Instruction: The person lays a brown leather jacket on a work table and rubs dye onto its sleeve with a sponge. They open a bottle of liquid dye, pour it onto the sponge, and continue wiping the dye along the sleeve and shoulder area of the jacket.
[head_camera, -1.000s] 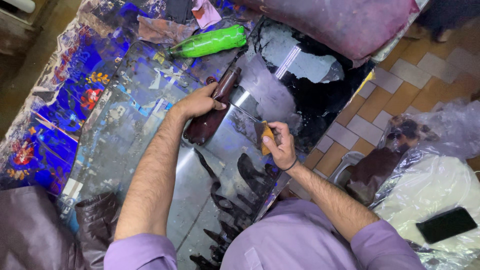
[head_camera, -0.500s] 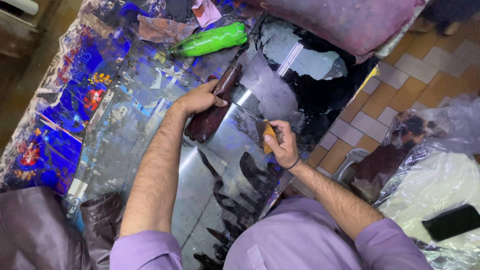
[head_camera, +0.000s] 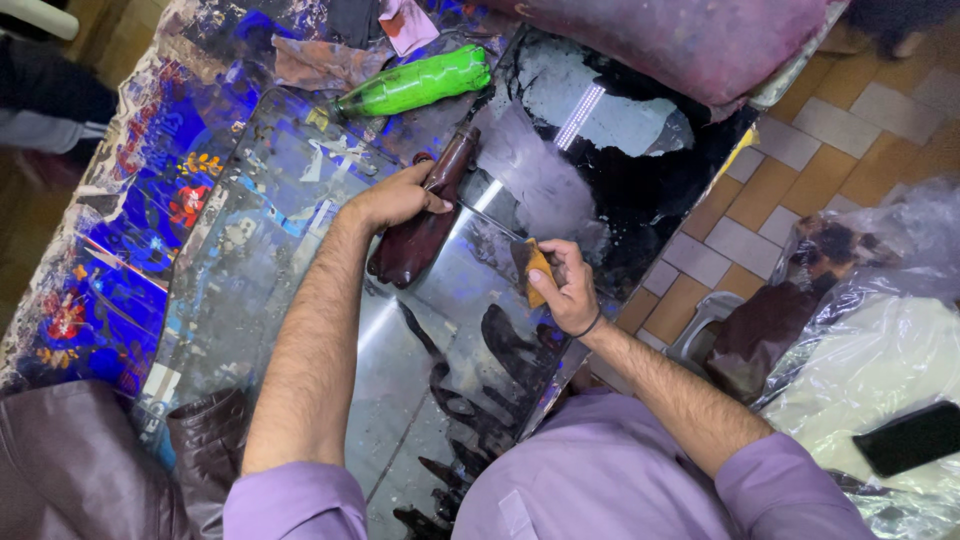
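My left hand presses down on a dark maroon leather piece that lies on a stained glass-topped worktable. To its right, my right hand grips a small orange-brown sponge just above the glass, a short way apart from the leather piece. A green plastic bottle lies on its side at the far end of the table, beyond my left hand.
Brown leather lies at the table's near left corner. A large maroon leather bundle sits at the far right edge. Plastic-wrapped bundles and a black phone lie on the tiled floor to the right.
My right hand with the sponge has drifted slightly right and toward me. My left hand stays on the leather piece.
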